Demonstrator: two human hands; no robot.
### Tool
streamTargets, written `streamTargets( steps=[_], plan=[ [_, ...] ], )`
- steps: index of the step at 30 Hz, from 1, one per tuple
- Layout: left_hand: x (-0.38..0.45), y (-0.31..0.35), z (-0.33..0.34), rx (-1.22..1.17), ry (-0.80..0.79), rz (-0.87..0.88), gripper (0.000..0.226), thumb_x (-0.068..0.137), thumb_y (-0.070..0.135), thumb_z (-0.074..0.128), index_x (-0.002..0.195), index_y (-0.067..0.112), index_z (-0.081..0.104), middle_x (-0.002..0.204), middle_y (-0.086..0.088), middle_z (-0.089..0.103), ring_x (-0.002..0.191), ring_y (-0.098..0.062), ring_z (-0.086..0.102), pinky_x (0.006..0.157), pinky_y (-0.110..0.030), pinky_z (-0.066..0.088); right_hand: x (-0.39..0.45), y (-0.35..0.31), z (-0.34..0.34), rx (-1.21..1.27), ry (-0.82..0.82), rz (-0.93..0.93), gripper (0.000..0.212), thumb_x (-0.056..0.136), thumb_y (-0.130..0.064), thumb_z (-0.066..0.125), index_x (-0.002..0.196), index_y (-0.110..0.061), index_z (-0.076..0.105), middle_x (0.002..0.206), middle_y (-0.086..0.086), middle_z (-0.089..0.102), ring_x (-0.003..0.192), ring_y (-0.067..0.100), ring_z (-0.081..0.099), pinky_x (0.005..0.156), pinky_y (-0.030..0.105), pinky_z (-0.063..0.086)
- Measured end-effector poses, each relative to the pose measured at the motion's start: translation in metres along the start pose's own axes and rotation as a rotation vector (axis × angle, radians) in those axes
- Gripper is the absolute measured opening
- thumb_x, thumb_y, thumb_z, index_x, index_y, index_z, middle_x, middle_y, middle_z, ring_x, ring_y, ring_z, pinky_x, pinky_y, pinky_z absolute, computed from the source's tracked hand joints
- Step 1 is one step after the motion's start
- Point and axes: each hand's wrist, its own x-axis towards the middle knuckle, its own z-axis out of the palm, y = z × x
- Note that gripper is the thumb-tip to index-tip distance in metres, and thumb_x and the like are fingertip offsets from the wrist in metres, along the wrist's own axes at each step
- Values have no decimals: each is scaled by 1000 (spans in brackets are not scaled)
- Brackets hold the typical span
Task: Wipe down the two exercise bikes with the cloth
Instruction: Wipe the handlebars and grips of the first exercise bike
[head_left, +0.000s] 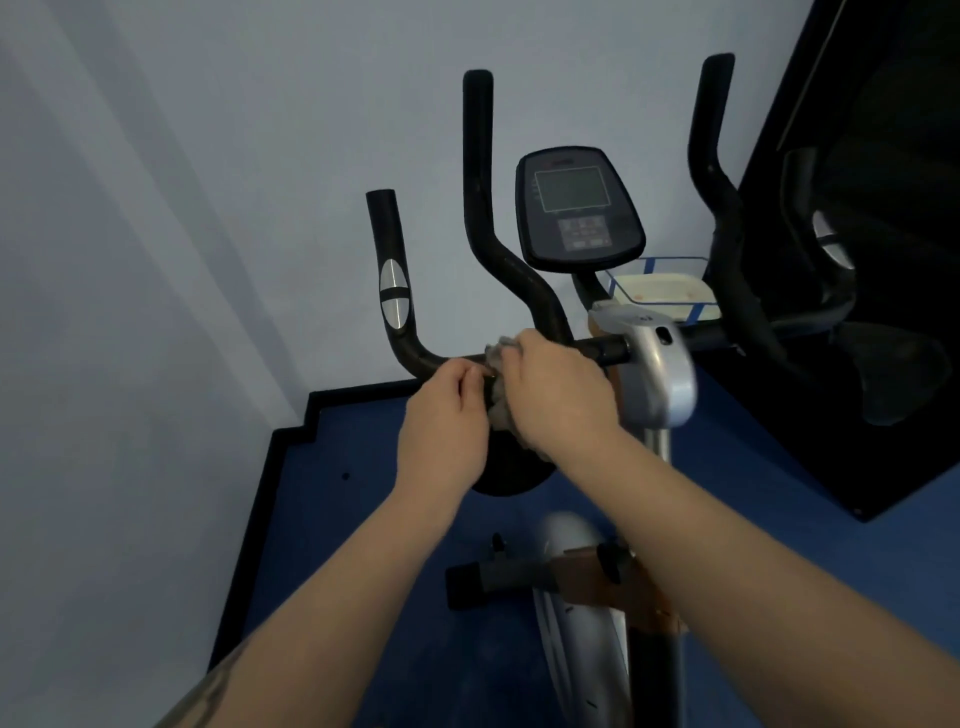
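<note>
An exercise bike (657, 374) with black handlebars and a grey console (576, 208) stands before me against the wall. My right hand (558, 392) grips a grey cloth (498, 387) wrapped over the horizontal handlebar tube, left of the silver stem. My left hand (447, 415) is just left of it, its fingertips pinching the edge of the cloth at the bar. The left handlebar arm with its silver pulse sensor (394, 293) rises beyond my hands. Most of the cloth is hidden under my right hand.
A pale wall fills the left and back. The floor is blue with a black skirting edge (291, 431). A dark mirror-like panel (878, 260) stands at the right. A clear tray with blue tape (660, 291) sits behind the console. The bike's base bar (488, 577) lies below.
</note>
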Motion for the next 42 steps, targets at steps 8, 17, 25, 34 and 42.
streamTargets(
  steps=[8,17,25,34,42],
  plan=[
    [-3,-3,2,-27,30,11,27,102,32,41,91,29,65,78,10,65,71,-2,60,63,-31,52,-17,15,3,-137,79,-111,26,102,-39,30,102,-17,44,92,4,63,67,18,47,50,31,27],
    [-3,-7,3,-122,67,-4,30,103,29,39,91,29,67,82,12,67,75,3,60,59,-11,46,-42,23,3,-9,87,-130,29,100,-46,33,109,-19,37,94,-1,60,81,21,61,59,36,44],
    [-4,-9,4,-255,65,-82,28,103,26,41,92,22,66,85,6,67,72,6,60,55,-7,42,-57,21,3,71,101,-82,28,97,-48,35,102,-21,34,85,-3,58,74,18,60,55,31,40],
    [-5,-8,6,-239,76,-66,28,103,27,39,95,21,65,85,6,65,74,6,59,55,-7,43,-57,16,7,153,144,1,26,99,-43,38,108,-19,37,91,0,62,79,19,61,62,36,48],
    [-5,-7,5,-214,73,-42,28,104,24,38,96,20,65,85,8,65,72,8,57,57,-6,40,-20,9,-3,-1,23,9,29,101,-40,37,114,-15,42,97,5,63,85,24,57,60,34,34]
  ],
)
